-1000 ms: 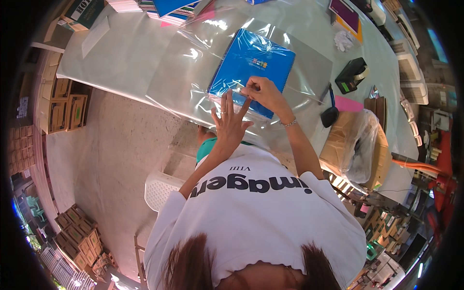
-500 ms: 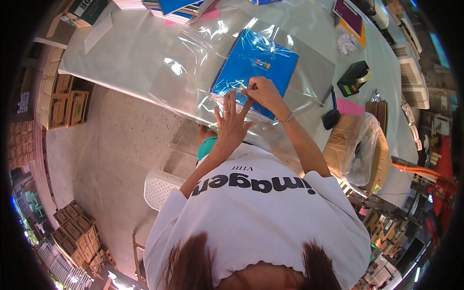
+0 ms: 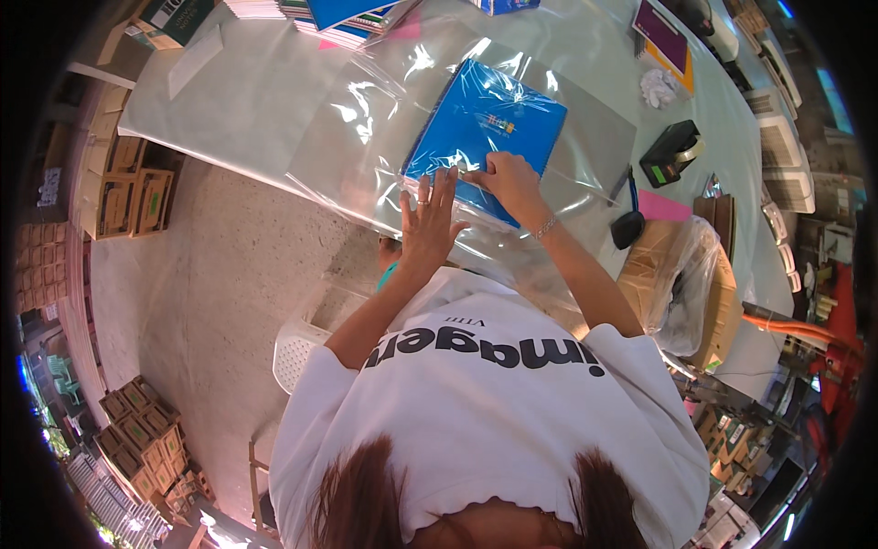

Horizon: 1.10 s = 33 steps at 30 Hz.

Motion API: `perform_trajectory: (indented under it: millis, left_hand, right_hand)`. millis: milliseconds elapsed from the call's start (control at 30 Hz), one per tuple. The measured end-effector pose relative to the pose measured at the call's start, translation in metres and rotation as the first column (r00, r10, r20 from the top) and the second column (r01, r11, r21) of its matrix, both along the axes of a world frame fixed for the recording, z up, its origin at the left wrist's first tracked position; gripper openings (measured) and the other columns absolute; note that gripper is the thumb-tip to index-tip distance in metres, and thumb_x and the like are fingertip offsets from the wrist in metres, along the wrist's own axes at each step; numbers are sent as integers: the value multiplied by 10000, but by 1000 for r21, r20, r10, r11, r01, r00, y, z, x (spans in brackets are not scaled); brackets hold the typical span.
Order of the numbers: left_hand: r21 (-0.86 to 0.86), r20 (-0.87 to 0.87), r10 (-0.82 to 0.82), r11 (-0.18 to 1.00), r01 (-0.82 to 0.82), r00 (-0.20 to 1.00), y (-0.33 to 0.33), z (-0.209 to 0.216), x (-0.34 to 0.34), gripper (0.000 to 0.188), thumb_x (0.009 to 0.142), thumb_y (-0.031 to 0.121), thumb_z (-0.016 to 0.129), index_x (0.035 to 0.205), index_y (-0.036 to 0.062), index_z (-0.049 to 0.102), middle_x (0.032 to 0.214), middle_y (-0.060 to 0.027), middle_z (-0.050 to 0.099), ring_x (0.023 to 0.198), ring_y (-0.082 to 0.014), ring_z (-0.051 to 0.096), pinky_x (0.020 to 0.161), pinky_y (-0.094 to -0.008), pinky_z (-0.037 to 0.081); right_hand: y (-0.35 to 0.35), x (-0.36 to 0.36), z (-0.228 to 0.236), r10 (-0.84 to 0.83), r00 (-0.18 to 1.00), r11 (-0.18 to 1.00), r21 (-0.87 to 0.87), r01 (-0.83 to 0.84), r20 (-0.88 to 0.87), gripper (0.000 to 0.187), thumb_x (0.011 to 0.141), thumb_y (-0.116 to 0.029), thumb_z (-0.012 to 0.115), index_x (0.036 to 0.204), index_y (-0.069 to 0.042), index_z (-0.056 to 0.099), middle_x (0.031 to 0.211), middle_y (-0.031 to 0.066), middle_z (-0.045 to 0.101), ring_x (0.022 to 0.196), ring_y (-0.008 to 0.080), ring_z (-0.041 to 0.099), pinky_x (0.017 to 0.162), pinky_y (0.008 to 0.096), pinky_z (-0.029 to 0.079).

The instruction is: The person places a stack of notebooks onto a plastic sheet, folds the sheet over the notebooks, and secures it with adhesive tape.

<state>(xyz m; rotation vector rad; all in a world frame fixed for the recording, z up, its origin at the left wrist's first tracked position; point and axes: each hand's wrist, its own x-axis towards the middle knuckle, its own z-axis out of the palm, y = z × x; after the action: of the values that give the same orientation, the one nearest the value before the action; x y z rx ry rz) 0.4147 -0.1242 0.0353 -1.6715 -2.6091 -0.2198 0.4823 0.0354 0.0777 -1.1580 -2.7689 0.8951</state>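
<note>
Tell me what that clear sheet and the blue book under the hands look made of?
Clear sheet: thin glossy plastic film, judging by glare streaks and wrinkles. Blue book: probably paper with a smooth coated cover; it shines through the film, so its own finish is uncertain.

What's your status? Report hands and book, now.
Left hand flat, pressing clear plastic sheet. Right hand pinching at near edge of blue book. Tape dispenser off right, nothing in the way.
</note>
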Motion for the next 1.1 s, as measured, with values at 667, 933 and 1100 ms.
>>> perform_trajectory:
  millis: [667,933,1100]
  left_hand:
    - [61,50,-76,996,73,996,-11,12,-41,861,705,440,701,1439,347,260,1526,20,182,1415,-240,117,1090,-626,91]
    - [109,-12,-14,994,15,1000,-9,5,-43,837,686,405,736,1406,409,309,1537,-9,153,1415,-277,103,1079,-632,124]
    - [111,98,54,992,-65,994,-6,6,-33,859,707,356,736,1429,371,271,1546,-40,90,1416,-305,84,1081,-628,124]
  right_hand:
    - [-17,20,-14,-213,957,977,-25,212,-199,232,769,-260,680,844,-108,521,812,53,602,782,269,597,635,397,439]
    - [-5,20,-23,-124,975,992,-1,126,-182,190,789,-208,660,871,-103,524,781,74,616,767,288,611,643,417,455]
    - [37,15,-20,102,994,978,-178,-108,-45,156,776,-200,665,829,-78,584,759,89,649,703,276,631,622,391,478]
